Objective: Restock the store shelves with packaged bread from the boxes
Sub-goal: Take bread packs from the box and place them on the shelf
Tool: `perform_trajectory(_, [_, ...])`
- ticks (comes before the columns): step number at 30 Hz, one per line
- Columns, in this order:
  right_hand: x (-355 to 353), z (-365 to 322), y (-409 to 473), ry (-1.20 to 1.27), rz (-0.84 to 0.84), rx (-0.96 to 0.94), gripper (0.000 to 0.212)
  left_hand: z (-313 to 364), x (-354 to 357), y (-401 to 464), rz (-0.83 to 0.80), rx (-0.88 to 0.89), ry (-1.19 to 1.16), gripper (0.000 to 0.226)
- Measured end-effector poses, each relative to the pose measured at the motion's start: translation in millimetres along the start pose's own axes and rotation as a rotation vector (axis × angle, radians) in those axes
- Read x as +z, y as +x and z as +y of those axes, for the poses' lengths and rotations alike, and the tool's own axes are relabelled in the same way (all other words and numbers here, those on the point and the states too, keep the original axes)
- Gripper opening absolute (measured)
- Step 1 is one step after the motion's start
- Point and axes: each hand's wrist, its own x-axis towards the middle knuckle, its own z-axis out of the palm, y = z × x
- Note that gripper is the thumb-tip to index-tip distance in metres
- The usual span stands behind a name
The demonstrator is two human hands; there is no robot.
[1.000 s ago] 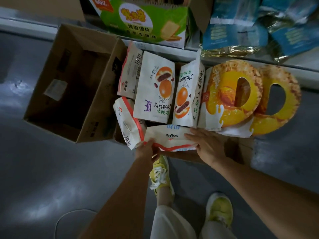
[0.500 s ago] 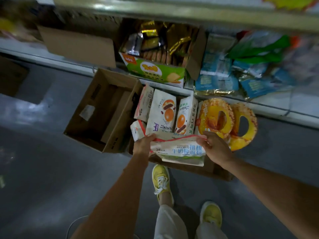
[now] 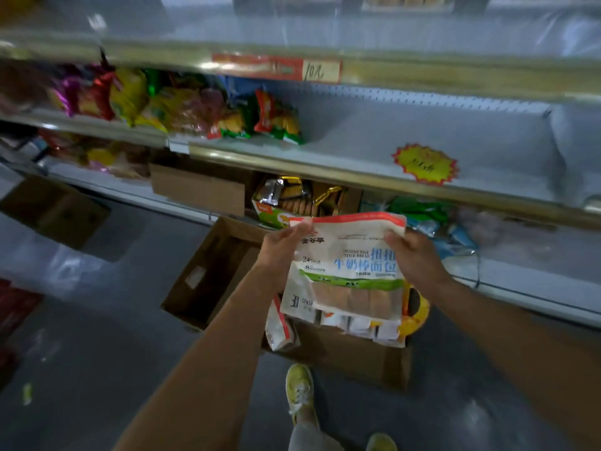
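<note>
- L hand (image 3: 281, 252) grips the upper-left edge of the bread pkg (image 3: 346, 268), fingers curled over the red top strip.
- R hand (image 3: 414, 258) grips the pkg's upper-right side, fingers wrapped round the edge; so both hands are grasping the same pkg.
- I see the pkg held upright in the air betw. the two hands, print facing me: white w/ red top band, blue lettering, green strip, clear window at the bottom showing bread sticks.
- Directly below the hands: open cardboard box (image 3: 354, 353) on the floor, more white bread pkgs (image 3: 279, 330) standing in it, plus a yellow ring-shaped pack (image 3: 416, 307) at its right end.
- Below-left of L hand: second cardboard box (image 3: 201, 281), open; contents too dark to tell.
- Above and beyond the hands: mid shelf (image 3: 374, 138) w/ gold front rail, bare white surface on the right part, yellow starburst tag (image 3: 424, 164) on it.
- Up-left of L hand, same shelf: colourful snack bags (image 3: 182, 105), blurred.
- Just behind the pkg, lower shelf: green biscuit carton (image 3: 276, 213) and blue-green bags (image 3: 422, 216).
- Below, near my view's bottom edge: yellow shoe (image 3: 300, 392) on grey floor.
</note>
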Motion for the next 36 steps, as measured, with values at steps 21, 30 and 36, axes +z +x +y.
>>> perform_trajectory(21, [-177.7, -285.7, -30.2, 0.692, 0.301, -0.042, 0.018, 161.4, 23.1, -93.2, -0.294, 0.308, -0.104, 0.056])
perform_trajectory(30, [-178.7, -355.4, 15.2, 0.679, 0.281, -0.066, 0.015, 230.1, 20.2, -56.5, -0.369, 0.246, -0.314, 0.065])
perform_trajectory(36, [-159.5, -385.5, 47.0, 0.659, 0.194, -0.108, 0.026, 249.9, 8.4, -15.9, -0.390, 0.180, -0.367, 0.068])
